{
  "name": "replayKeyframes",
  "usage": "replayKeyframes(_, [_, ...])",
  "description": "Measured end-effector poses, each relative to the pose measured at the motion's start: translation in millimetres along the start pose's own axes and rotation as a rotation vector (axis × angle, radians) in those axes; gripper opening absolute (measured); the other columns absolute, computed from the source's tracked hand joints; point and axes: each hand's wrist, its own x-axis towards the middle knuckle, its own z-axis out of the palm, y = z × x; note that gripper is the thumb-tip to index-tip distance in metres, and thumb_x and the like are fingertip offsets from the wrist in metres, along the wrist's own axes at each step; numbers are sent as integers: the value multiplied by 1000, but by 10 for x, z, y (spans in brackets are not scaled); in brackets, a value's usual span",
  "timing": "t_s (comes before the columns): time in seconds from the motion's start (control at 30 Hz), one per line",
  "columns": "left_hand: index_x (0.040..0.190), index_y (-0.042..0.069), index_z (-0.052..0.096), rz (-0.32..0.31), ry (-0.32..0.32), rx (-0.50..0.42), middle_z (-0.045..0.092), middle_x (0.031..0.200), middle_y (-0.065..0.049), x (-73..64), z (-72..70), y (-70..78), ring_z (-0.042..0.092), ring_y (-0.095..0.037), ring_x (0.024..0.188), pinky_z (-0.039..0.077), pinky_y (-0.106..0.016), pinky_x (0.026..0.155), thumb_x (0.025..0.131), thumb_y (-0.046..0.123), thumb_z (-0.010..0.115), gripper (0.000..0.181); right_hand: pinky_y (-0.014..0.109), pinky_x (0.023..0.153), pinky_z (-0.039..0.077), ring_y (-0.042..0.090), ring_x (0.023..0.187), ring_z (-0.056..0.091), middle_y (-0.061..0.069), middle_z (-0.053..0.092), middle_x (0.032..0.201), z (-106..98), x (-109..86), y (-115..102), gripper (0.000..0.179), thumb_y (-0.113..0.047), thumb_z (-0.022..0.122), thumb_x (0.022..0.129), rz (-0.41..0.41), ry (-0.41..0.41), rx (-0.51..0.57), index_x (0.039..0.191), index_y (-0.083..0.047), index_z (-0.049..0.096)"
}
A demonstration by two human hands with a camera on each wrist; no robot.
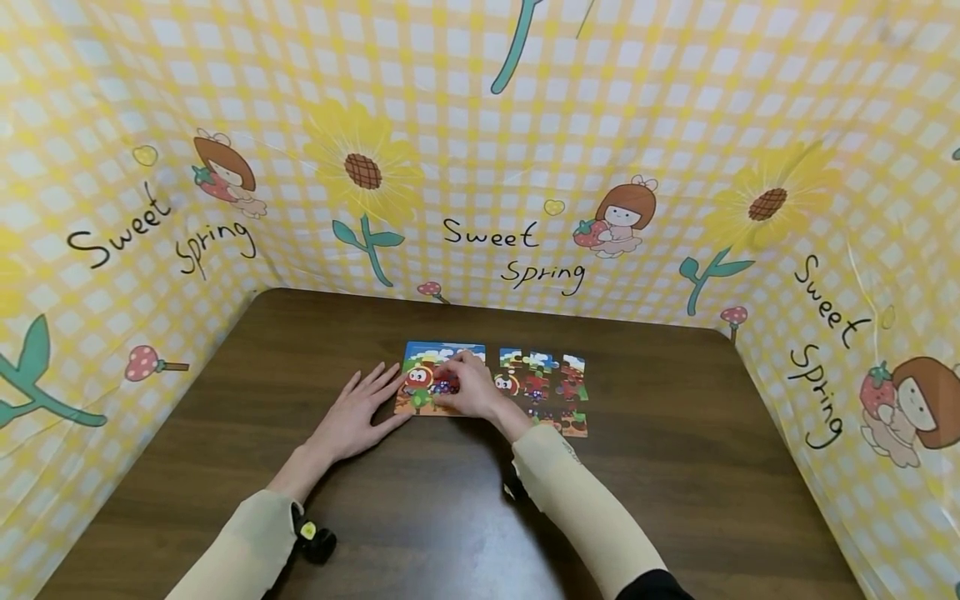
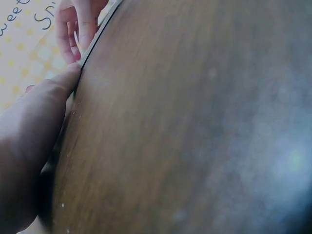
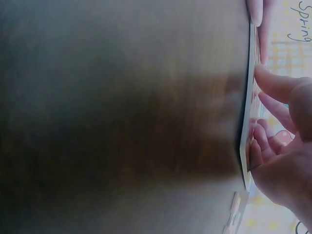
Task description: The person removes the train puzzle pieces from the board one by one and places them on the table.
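A small picture puzzle board (image 1: 423, 410) with cartoon characters lies flat on the table. My left hand (image 1: 358, 414) rests palm down at its left side, fingers spread and fairly straight, fingertips and thumb at the board's edge. Over the middle of the board, my right hand (image 1: 471, 387) bends its thumb and fingers down to the picture. Thumb and forefinger stand apart around part of it; whether a puzzle piece is between them cannot be made out. In the right wrist view, the fingertips of the right hand (image 3: 287, 122) touch the thin board (image 3: 245, 141).
Several loose puzzle pieces (image 1: 573, 387) lie in rows just right of the board, partly hidden by my right wrist. A brown wooden table (image 1: 420, 500) carries everything. Yellow checked cloth walls (image 1: 480, 167) with printed flowers and lettering enclose its back and sides.
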Motion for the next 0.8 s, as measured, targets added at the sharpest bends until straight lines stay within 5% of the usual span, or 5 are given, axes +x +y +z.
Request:
replayKeyframes(0.3, [160, 29, 60, 44, 15, -18, 36, 180, -12, -3, 11, -18, 27, -42, 170, 13, -74, 135, 105, 55, 70, 62, 60, 117, 39, 34, 129, 56, 13, 63, 133, 77, -7, -13, 17, -22, 88, 96, 23, 56, 10, 110, -15, 81])
replayKeyframes(0.6, [156, 26, 66, 30, 15, -49, 39, 177, -18, 5, -1, -14, 27, -42, 170, 12, -74, 135, 102, 54, 74, 61, 63, 123, 34, 36, 132, 59, 12, 69, 138, 69, -18, -56, 21, -7, 73, 104, 28, 5, 62, 118, -17, 85])
replayKeyframes(0.8, [156, 26, 65, 20, 16, -52, 39, 177, -18, 3, -9, -2, 27, -42, 170, 13, -72, 136, 102, 55, 74, 62, 56, 117, 43, 31, 126, 66, 11, 76, 132, 40, 28, -82, 20, -9, 79, 99, 28, -36, 37, 116, -14, 86])
